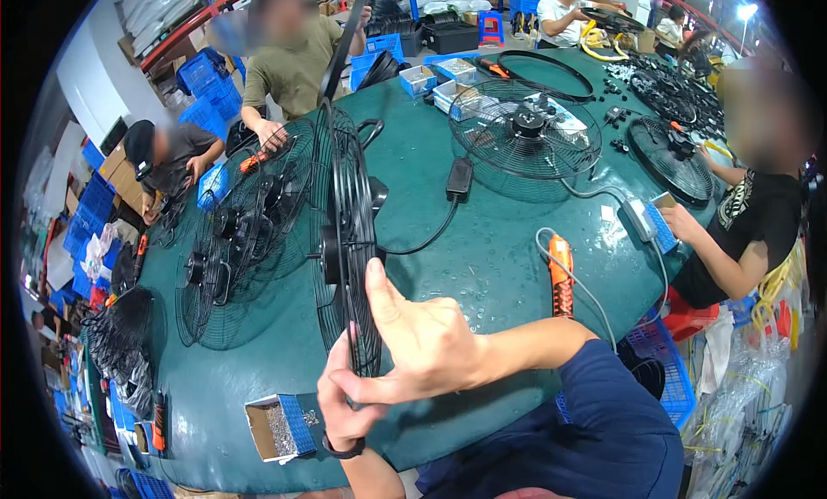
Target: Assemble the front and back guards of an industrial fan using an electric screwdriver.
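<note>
A black wire fan guard point(346, 176) stands on edge on the green table in front of me, seen nearly edge-on. A black motor hub point(330, 254) sits at its middle, and a cable runs from it to a small black box point(459, 179). My left hand point(343, 411), a dark band on its wrist, is closed round the guard's lower rim. Beside it my right hand point(426, 344) grips the same rim from the right, one finger stretched up along the wires. The parts of my fingers behind the rim are hidden.
An orange electric screwdriver point(561, 271) lies to the right. A small carton of screws point(274, 430) is near the front edge. More fan guards point(245, 232) overlap on the left; another point(525, 137) lies at the far side. Co-workers are at the left, back and right.
</note>
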Demonstrator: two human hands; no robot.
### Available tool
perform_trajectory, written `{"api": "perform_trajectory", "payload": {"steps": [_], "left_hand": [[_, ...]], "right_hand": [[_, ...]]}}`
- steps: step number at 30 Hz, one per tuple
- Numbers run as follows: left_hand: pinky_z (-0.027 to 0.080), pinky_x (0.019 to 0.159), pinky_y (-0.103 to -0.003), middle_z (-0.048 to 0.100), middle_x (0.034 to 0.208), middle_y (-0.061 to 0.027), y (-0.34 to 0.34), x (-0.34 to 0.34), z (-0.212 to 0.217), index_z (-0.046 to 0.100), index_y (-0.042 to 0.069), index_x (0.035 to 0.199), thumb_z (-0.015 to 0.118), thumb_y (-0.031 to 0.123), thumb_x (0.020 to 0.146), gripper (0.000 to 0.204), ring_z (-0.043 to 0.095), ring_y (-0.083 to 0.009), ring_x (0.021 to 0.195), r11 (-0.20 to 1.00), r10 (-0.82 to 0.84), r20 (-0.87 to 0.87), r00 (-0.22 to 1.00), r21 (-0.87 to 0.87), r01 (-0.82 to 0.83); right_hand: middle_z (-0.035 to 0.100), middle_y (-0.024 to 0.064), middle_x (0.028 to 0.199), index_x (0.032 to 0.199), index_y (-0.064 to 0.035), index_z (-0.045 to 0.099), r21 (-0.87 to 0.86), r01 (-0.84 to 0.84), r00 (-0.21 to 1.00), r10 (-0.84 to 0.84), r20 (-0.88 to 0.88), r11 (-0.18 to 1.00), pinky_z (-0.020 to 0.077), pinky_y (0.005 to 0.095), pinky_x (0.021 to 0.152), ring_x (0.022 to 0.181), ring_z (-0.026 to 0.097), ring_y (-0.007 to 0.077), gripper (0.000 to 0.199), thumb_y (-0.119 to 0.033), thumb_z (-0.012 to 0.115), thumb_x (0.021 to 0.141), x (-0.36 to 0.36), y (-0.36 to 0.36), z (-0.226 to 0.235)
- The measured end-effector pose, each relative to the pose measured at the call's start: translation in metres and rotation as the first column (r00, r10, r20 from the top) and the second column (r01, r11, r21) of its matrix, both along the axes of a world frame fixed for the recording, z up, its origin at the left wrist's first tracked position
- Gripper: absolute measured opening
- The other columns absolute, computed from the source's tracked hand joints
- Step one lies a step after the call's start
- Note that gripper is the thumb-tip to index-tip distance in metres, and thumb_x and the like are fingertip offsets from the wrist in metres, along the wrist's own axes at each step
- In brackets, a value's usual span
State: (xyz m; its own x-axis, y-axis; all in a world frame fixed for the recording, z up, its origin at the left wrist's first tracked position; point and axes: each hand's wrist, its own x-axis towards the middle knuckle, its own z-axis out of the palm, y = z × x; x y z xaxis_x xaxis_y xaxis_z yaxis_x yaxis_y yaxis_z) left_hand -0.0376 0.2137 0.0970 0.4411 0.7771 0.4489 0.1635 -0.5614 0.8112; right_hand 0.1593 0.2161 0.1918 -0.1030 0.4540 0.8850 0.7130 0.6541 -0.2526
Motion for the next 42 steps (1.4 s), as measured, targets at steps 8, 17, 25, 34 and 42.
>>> {"api": "perform_trajectory", "payload": {"steps": [8,17,25,34,42], "left_hand": [[0.046,0.097,-0.042,0.064,0.113,-0.0197,0.002,0.009,0.001,0.066,-0.002,0.104,0.068,-0.01,0.053,0.052,0.057,-0.0377,0.113,0.954,0.113,0.083,0.99,0.27,-0.131],[0.053,0.086,-0.041,0.064,0.111,-0.0208,0.001,0.021,-0.013,0.065,-0.004,0.098,0.076,-0.005,0.054,0.045,0.056,-0.0429,0.112,0.946,0.088,0.128,0.988,0.299,-0.123],[0.054,0.081,-0.037,0.066,0.107,-0.0187,0.001,0.028,-0.014,0.065,-0.005,0.088,0.077,0.001,0.057,0.033,0.059,-0.0399,0.109,0.934,0.101,0.059,0.993,0.339,-0.115],[0.055,0.072,-0.032,0.068,0.105,-0.012,-0.005,0.051,-0.022,0.066,-0.001,0.082,0.062,-0.004,0.054,0.028,0.061,-0.033,0.109,0.906,0.134,-0.16,0.978,0.419,-0.056],[0.054,0.063,-0.033,0.069,0.104,-0.0054,-0.011,0.071,-0.027,0.066,0.003,0.078,0.063,0.001,0.057,0.021,0.063,-0.027,0.105,0.871,0.058,-0.442,0.895,0.46,0.171]], "right_hand": [[0.059,0.0211,0.117,0.123,0.0035,0.05,-0.398,-0.051,0.989,-0.009,-0.148,0.916,0.0445,0.0377,0.096,0.11,0.058,0.0337,0.052,-0.012,0.067,0.075,0.086,0.097,-0.116],[0.062,0.0068,0.086,0.108,-0.0118,0.056,-0.101,-0.716,0.13,-0.01,-0.991,0.691,0.0467,0.0327,0.061,0.069,0.056,0.0175,0.032,-0.039,0.052,0.091,0.18,0.305,-0.267],[0.059,0.0241,0.114,0.122,0.0008,0.048,0.05,-0.92,-0.116,-0.147,-0.982,0.39,0.0424,0.0481,0.097,0.109,0.056,0.0353,0.057,-0.047,0.05,0.091,0.098,0.279,-0.21],[0.052,0.0318,0.119,0.127,-0.0038,0.046,0.068,-0.95,-0.106,-0.109,-0.988,0.305,0.0416,0.0566,0.095,0.112,0.05,0.0478,0.076,-0.068,0.033,0.088,0.13,0.134,-0.077],[0.052,0.0317,0.121,0.107,-0.0042,0.05,-0.033,-0.947,-0.11,-0.419,-0.901,0.319,0.0403,0.0645,0.09,0.1,0.056,0.0487,0.084,-0.081,0.033,0.078,0.183,0.041,-0.086]]}}
